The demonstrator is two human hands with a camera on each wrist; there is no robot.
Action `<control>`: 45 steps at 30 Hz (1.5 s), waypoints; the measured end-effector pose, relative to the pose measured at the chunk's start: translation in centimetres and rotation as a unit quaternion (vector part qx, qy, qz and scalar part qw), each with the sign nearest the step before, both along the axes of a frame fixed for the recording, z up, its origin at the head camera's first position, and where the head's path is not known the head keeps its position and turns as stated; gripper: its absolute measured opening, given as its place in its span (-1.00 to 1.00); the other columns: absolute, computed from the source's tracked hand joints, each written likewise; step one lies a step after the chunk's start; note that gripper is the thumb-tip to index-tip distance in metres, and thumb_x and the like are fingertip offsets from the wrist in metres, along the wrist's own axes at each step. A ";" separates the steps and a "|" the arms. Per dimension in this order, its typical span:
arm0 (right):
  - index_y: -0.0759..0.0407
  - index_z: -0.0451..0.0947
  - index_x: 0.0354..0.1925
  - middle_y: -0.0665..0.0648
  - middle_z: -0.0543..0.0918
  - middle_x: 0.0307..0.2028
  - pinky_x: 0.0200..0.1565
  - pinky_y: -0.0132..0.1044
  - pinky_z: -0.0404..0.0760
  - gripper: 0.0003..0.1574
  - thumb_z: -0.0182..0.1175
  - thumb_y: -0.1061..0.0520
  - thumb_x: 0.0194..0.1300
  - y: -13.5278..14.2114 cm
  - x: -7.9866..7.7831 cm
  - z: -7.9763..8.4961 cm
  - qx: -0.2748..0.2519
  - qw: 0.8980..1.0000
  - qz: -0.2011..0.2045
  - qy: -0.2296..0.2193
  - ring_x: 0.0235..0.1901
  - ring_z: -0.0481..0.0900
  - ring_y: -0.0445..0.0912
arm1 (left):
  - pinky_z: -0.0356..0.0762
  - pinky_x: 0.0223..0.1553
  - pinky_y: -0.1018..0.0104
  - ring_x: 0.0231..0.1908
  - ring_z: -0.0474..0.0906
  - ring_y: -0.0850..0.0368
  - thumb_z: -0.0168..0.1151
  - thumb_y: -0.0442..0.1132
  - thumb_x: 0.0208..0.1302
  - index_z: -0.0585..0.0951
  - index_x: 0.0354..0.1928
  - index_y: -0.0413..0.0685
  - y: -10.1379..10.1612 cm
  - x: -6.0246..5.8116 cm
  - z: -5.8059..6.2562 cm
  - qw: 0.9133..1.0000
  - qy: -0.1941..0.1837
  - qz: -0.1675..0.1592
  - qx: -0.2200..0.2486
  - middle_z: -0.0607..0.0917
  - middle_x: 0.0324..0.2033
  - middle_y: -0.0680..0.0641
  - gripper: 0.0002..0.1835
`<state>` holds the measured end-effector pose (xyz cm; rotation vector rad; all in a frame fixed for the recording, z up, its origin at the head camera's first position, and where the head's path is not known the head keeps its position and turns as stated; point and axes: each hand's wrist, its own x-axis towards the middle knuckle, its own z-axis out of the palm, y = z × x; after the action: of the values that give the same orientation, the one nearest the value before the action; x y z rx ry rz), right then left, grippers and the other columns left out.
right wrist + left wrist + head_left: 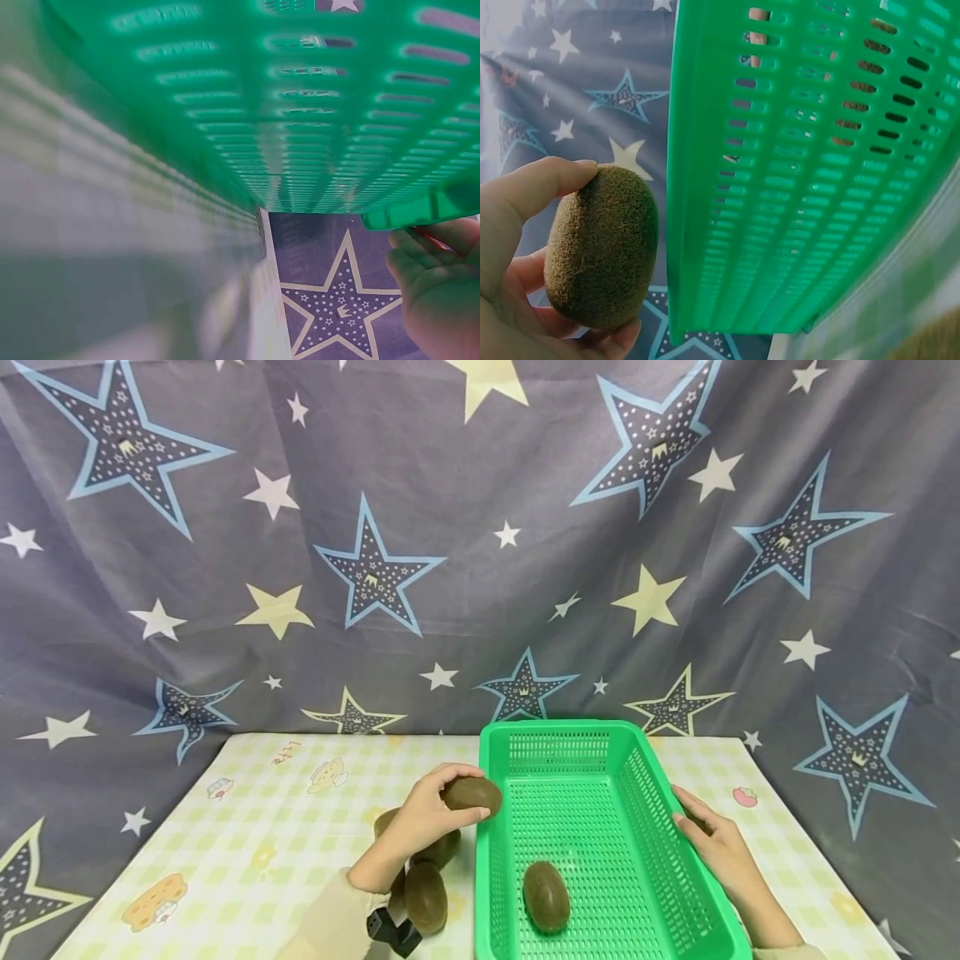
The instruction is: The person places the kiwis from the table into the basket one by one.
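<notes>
In the head view, my left hand (429, 810) holds a brown fuzzy kiwi (474, 795) at the left rim of a green plastic basket (489, 860). The left wrist view shows the thumb on one side of this kiwi (604, 247) and fingers on the other, just outside the basket's slotted wall. Inside the basket, near the front left, lies another kiwi (547, 897). Several kiwis (426, 897) are grouped left of the basket, partly hidden by my left forearm. My right hand (712, 839) touches the basket's right rim from outside, its fingers fairly straight.
A pale green checked cloth (247, 827) covers the table. Dark curtain fabric (465, 585) with stars hangs behind the table's far edge. The basket's far end reaches close to that curtain. A black wrist mount (393, 933) sits at my left sleeve.
</notes>
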<state>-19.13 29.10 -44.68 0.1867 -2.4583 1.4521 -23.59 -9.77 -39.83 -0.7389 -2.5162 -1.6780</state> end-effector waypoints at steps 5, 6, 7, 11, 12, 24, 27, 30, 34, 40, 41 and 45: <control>0.40 0.25 0.30 0.43 0.26 0.28 -0.06 -0.76 0.26 -0.41 0.01 0.11 0.43 0.0 0.0 0.0 0.002 1.000 0.003 -0.004 0.00 0.20 -0.68 | 0.49 -0.12 0.18 -0.09 0.51 0.02 0.40 -0.31 0.07 0.57 0.05 -0.04 1.1 1.0 1.4 1.000 -0.010 -0.013 0.001 0.55 0.04 -0.07 -0.55; 0.41 0.25 0.30 0.44 0.26 0.27 -0.05 -0.75 0.26 -0.41 0.01 0.11 0.43 0.0 0.0 0.0 0.001 1.000 0.003 -0.003 0.01 0.20 -0.68 | 0.49 -0.12 0.18 -0.09 0.51 0.02 0.39 -0.33 0.08 0.57 0.05 -0.07 1.3 1.3 1.8 1.000 -0.012 -0.018 0.002 0.54 0.04 -0.09 -0.56; 0.41 0.25 0.30 0.45 0.26 0.27 -0.05 -0.75 0.25 -0.41 0.01 0.11 0.43 0.0 0.1 0.0 0.002 1.000 0.002 -0.002 0.01 0.20 -0.68 | 0.50 -0.13 0.20 -0.10 0.51 0.02 0.38 -0.33 0.08 0.56 0.06 -0.09 1.4 1.5 2.1 1.000 -0.016 -0.025 0.003 0.54 0.04 -0.10 -0.56; 0.43 0.25 0.29 0.41 0.27 0.27 -0.05 -0.75 0.26 -0.41 0.02 0.13 0.42 0.0 0.0 -0.2 -0.004 1.000 0.007 0.000 0.00 0.21 -0.68 | 0.51 -0.15 0.26 -0.13 0.51 0.06 0.38 -0.33 0.09 0.55 0.06 -0.10 1.9 1.9 2.4 0.999 -0.022 -0.042 -0.002 0.52 0.05 -0.11 -0.56; 0.42 0.26 0.29 0.37 0.28 0.28 -0.05 -0.75 0.26 -0.42 0.02 0.13 0.42 0.0 0.0 -0.2 -0.004 1.000 0.007 0.002 0.01 0.21 -0.68 | 0.51 -0.16 0.27 -0.13 0.51 0.07 0.38 -0.33 0.09 0.55 0.06 -0.10 2.0 1.9 2.4 0.999 -0.020 -0.044 -0.002 0.52 0.05 -0.11 -0.56; 0.42 0.24 0.30 0.41 0.26 0.28 -0.04 -0.74 0.26 -0.40 0.01 0.12 0.43 0.0 -0.2 0.0 -0.004 1.000 0.008 -0.001 0.02 0.21 -0.67 | 0.52 -0.19 0.23 -0.22 0.51 0.13 0.37 -0.35 0.09 0.55 0.06 -0.13 3.1 1.7 2.4 0.997 -0.006 -0.071 0.005 0.55 0.02 -0.12 -0.56; 0.40 0.25 0.30 0.46 0.25 0.27 -0.05 -0.74 0.27 -0.40 0.01 0.10 0.43 0.0 -0.1 0.0 -0.003 1.000 0.007 -0.004 0.01 0.21 -0.68 | 0.52 -0.17 0.24 -0.18 0.52 0.11 0.39 -0.34 0.07 0.55 0.06 -0.11 3.4 1.0 1.2 0.998 -0.003 -0.068 0.006 0.55 0.04 -0.10 -0.55; 0.41 0.25 0.30 0.47 0.25 0.27 -0.06 -0.74 0.28 -0.40 0.01 0.10 0.43 0.0 0.0 -0.1 -0.005 1.000 0.008 -0.006 0.01 0.21 -0.68 | 0.52 -0.16 0.27 -0.14 0.52 0.08 0.42 -0.32 0.04 0.57 0.05 -0.05 3.7 0.1 -0.1 0.998 0.004 -0.063 0.008 0.55 0.05 -0.06 -0.53; 0.43 0.25 0.30 0.49 0.25 0.26 -0.06 -0.74 0.28 -0.41 0.00 0.11 0.43 0.0 0.2 -0.2 -0.009 1.000 0.010 -0.002 0.01 0.22 -0.67 | 0.52 -0.17 0.31 -0.14 0.52 0.10 0.44 -0.28 0.03 0.58 0.03 0.03 4.0 -0.6 -1.1 0.997 0.013 -0.068 0.017 0.54 0.04 -0.01 -0.54; 0.43 0.24 0.30 0.48 0.24 0.28 -0.06 -0.74 0.29 -0.40 0.00 0.10 0.44 0.0 0.1 -0.2 -0.013 1.000 0.013 -0.007 0.02 0.21 -0.67 | 0.53 -0.17 0.31 -0.15 0.52 0.10 0.43 -0.22 0.04 0.58 0.02 0.04 4.3 -0.9 -1.5 0.996 0.026 -0.082 0.024 0.55 0.03 -0.01 -0.56; 0.43 0.24 0.30 0.47 0.25 0.28 -0.05 -0.73 0.29 -0.40 0.01 0.10 0.43 0.0 0.1 -0.2 -0.013 1.000 0.013 -0.006 0.02 0.21 -0.66 | 0.53 -0.17 0.30 -0.14 0.52 0.10 0.43 -0.22 0.05 0.58 0.02 0.04 4.4 -1.0 -1.6 0.996 0.028 -0.082 0.023 0.55 0.03 -0.02 -0.56; 0.42 0.25 0.30 0.45 0.24 0.28 -0.04 -0.73 0.28 -0.40 0.01 0.10 0.43 0.0 0.0 -0.2 -0.011 1.000 0.010 -0.003 0.04 0.21 -0.65 | 0.53 -0.17 0.30 -0.12 0.51 0.08 0.43 -0.21 0.05 0.59 0.02 0.04 4.6 -1.0 -1.9 0.996 0.029 -0.082 0.016 0.54 0.03 0.00 -0.56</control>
<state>-19.09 29.11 -44.92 0.2025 -2.4504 1.4895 -24.60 -5.21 -41.68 -1.0004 -2.4440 -1.7133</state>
